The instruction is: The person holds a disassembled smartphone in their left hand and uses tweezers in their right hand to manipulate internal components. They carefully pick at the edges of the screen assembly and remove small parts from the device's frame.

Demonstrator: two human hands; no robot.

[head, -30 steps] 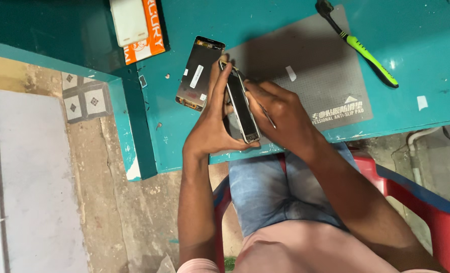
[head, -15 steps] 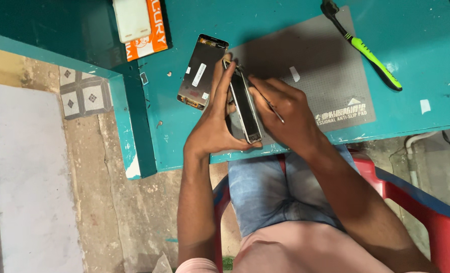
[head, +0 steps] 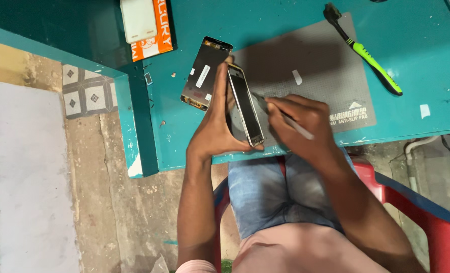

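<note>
Phone body [head: 245,105], a slim dark slab with a metal rim, stands on edge near the front edge of the teal table [head: 417,55], gripped by the left hand [head: 216,126] from the side, while the right hand [head: 305,124] just beside it pinches a thin pale tool [head: 293,123] whose tip meets the phone's side. Behind the left hand a detached screen panel [head: 204,73] lies flat, touching the corner of the grey anti-slip mat [head: 311,55], which is bare toward the green-handled brush [head: 369,53]. The tool's tip is too small to make out, and the phone's lower end is hidden by the left palm.
</note>
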